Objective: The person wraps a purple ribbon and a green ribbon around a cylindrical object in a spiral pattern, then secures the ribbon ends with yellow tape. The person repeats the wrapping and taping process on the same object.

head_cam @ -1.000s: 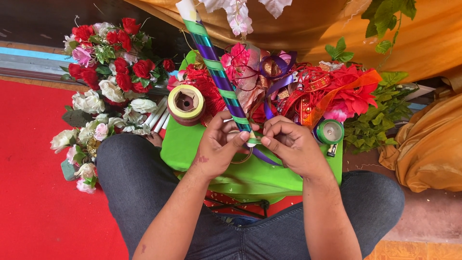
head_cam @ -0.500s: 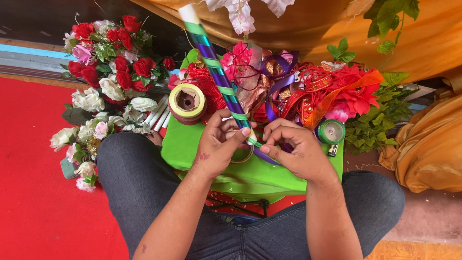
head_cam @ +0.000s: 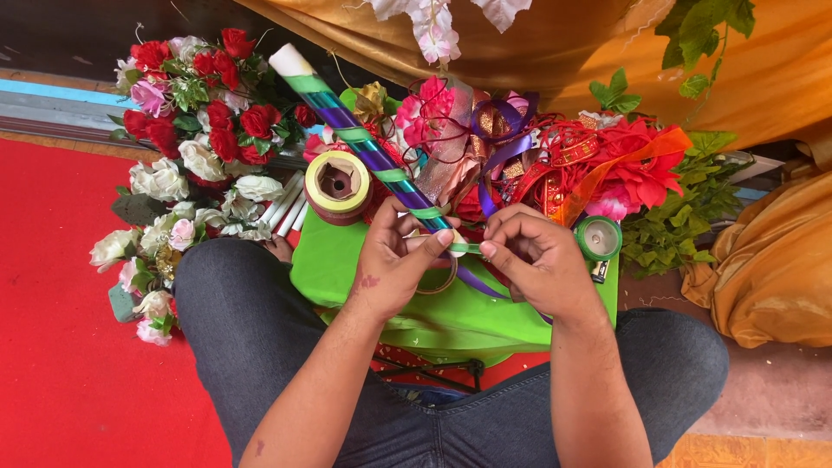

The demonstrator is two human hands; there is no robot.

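A long white stick, wound with green and purple ribbon, slants from the upper left down to my hands over a green stool top. My left hand grips the stick's lower end and pinches the green ribbon. Facing it, my right hand pinches the same green ribbon, stretched short between the two thumbs. A purple ribbon trails down under my hands.
A tan ribbon roll and a green ribbon roll sit on the stool. Red, pink and white artificial flowers lie at left, a tangle of ribbons and red flowers behind, orange cloth at right, red carpet left.
The stick has tilted a little to the left. My hands have shifted slightly and drawn the green ribbon taut between the thumbs.
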